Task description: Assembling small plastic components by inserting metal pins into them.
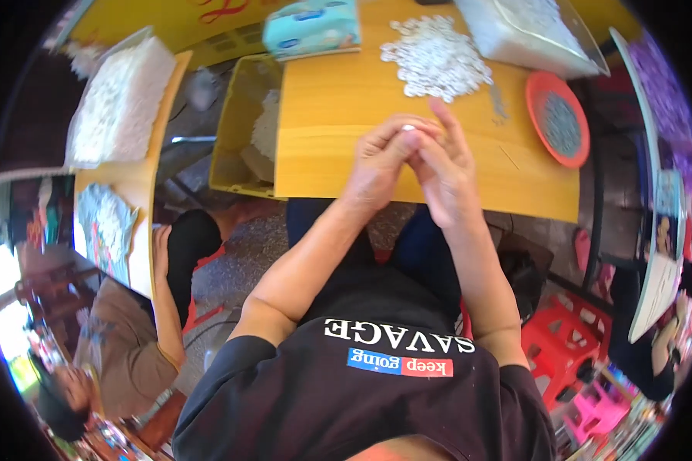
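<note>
My left hand (pixel 378 163) and my right hand (pixel 443 165) meet over the near part of a wooden table (pixel 323 123). Together their fingertips pinch a small white piece (pixel 408 128). The left thumb and fingers close around it, while the right index finger sticks up toward a heap of small white pieces (pixel 436 58) lying farther back on the table. What the small piece is exactly I cannot make out.
A red round tray (pixel 557 119) of grey bits sits at the table's right. A clear bag (pixel 527 31) and a teal tissue pack (pixel 313 28) lie at the back. A yellow crate (pixel 242 127) stands left of the table. Other people sit at left and right; red and pink stools (pixel 569 342).
</note>
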A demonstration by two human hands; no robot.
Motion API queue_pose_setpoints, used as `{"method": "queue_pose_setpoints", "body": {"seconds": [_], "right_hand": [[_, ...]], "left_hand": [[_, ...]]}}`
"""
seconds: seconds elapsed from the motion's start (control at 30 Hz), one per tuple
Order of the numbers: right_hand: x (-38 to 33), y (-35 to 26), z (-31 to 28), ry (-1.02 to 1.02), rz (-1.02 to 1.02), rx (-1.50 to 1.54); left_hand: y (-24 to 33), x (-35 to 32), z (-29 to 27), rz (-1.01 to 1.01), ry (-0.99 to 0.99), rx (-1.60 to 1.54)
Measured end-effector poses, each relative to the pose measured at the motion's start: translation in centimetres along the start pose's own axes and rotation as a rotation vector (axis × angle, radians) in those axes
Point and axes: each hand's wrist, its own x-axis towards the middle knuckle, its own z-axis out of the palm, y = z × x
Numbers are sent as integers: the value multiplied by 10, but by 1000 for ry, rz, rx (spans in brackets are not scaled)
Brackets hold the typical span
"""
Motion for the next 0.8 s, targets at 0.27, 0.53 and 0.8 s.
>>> {"method": "queue_pose_setpoints", "body": {"seconds": [0.27, 0.53, 0.8], "right_hand": [[5, -24, -26, 95, -74, -673], [15, -92, -120, 423, -472, -1437], [27, -90, -118, 311, -490, -1760]], "left_hand": [[47, 16, -41, 82, 180, 416], [129, 27, -173, 319, 542, 1284], [79, 15, -94, 432, 335, 1012]]}}
